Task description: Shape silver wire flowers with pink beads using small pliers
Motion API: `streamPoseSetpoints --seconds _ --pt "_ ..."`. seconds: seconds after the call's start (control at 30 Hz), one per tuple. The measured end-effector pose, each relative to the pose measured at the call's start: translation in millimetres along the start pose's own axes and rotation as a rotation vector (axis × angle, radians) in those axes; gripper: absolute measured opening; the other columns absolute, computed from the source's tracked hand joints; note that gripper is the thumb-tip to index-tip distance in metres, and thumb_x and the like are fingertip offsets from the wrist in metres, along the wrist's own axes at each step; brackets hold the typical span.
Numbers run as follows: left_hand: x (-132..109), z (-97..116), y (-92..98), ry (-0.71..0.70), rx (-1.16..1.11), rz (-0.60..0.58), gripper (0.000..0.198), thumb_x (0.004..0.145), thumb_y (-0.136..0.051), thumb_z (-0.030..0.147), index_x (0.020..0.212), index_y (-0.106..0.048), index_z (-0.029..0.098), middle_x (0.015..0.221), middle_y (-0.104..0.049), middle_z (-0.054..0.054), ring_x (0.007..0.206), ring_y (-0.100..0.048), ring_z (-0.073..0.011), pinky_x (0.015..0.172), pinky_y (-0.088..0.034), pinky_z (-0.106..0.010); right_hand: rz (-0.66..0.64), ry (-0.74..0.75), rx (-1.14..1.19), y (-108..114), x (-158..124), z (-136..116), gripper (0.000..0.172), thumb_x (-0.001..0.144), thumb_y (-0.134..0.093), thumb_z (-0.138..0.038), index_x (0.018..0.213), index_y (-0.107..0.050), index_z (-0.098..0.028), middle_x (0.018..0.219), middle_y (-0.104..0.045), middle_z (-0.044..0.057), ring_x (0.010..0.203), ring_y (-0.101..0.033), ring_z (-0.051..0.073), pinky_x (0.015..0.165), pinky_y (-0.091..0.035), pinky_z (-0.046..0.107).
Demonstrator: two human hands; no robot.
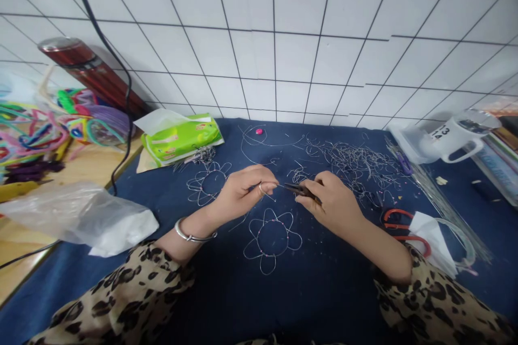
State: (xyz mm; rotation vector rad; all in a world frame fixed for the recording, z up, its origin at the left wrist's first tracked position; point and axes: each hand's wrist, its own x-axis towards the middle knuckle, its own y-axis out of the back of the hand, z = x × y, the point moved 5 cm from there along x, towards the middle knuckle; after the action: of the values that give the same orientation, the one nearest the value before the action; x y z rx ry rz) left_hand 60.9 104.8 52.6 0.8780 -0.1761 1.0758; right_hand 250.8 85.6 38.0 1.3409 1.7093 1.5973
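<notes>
My left hand [243,190] is closed in a pinch on a thin silver wire [270,187] above the dark blue cloth [226,291]. My right hand [332,199] grips small dark pliers [297,188] whose tips point left at that wire. Just below both hands lies a flower-shaped wire frame [273,237] with small pink beads on it. A second wire flower [208,180] lies left of my left hand. I wear a silver bangle on the left wrist and leopard-print sleeves.
A tangle of wire offcuts [356,164] lies behind my right hand. Red-handled scissors [399,223], a white mug [459,137], a green tissue pack [182,137], a plastic bag [81,215], coloured pipe cleaners [44,129], a red flask [93,73] and a pink bead [259,131] surround the cloth.
</notes>
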Motion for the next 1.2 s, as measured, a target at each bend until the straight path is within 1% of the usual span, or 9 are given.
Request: streamPoseSetpoints --seconds 0.07,0.13,0.37,0.6,1.03,1.2 --pt "0.0 1.1 -0.5 -0.02 0.041 -0.001 0.01 0.087 -0.053 0.018 0.087 -0.062 0.018 0.077 -0.064 -0.004 0.076 -0.058 -0.0136 0.069 -0.049 -0.029 0.072 0.024 -0.09 3.7 -0.4 -0.3 0.046 0.087 -0.04 -0.056 0.098 -0.066 -0.018 0.082 -0.052 0.008 0.077 -0.047 0.018 0.064 -0.036 0.027" --pt "-0.2 1.5 -1.6 -0.029 0.069 -0.011 0.01 0.088 -0.052 0.019 0.088 -0.062 0.018 0.078 -0.064 -0.004 0.076 -0.058 -0.0138 0.068 -0.049 -0.028 0.104 0.052 -0.152 5.8 -1.1 -1.1 0.045 0.087 -0.041 -0.055 0.092 -0.065 -0.017 0.079 -0.051 0.007 0.075 -0.045 0.017 0.064 -0.035 0.027" --pt "-1.3 3.0 -2.3 -0.071 0.139 -0.02 0.01 0.087 -0.052 0.015 0.091 -0.061 0.018 0.081 -0.064 -0.004 0.079 -0.059 -0.0132 0.069 -0.05 -0.027 0.107 0.122 -0.253 8.4 -3.0 -4.3 0.04 0.088 -0.042 -0.051 0.084 -0.062 -0.016 0.074 -0.053 0.006 0.072 -0.044 0.017 0.066 -0.032 0.029" --pt "-2.5 3.9 -4.8 -0.115 0.188 -0.05 0.014 0.086 -0.052 0.012 0.096 -0.06 0.018 0.085 -0.064 -0.005 0.082 -0.059 -0.0137 0.07 -0.051 -0.027 0.139 0.144 -0.28 10.9 -3.1 -5.0 0.038 0.088 -0.044 -0.05 0.08 -0.06 -0.016 0.071 -0.054 0.005 0.069 -0.042 0.016 0.063 -0.029 0.03" --pt "-2.1 4.1 -6.5 -0.114 0.233 -0.077 0.014 0.088 -0.048 0.017 0.096 -0.06 0.018 0.086 -0.065 -0.006 0.082 -0.06 -0.0149 0.07 -0.052 -0.029 0.14 0.159 -0.286 9.0 -4.0 -5.3 0.038 0.089 -0.044 -0.048 0.075 -0.059 -0.017 0.07 -0.054 0.004 0.067 -0.042 0.016 0.06 -0.027 0.03" --pt "-2.3 4.8 -7.3 -0.111 0.232 -0.087 0.013 0.087 -0.05 0.016 0.096 -0.06 0.018 0.086 -0.064 -0.006 0.083 -0.059 -0.0153 0.07 -0.051 -0.029 0.12 0.157 -0.296 8.0 -4.4 -4.4 0.037 0.089 -0.043 -0.048 0.074 -0.058 -0.017 0.07 -0.053 0.004 0.068 -0.043 0.016 0.06 -0.026 0.031"
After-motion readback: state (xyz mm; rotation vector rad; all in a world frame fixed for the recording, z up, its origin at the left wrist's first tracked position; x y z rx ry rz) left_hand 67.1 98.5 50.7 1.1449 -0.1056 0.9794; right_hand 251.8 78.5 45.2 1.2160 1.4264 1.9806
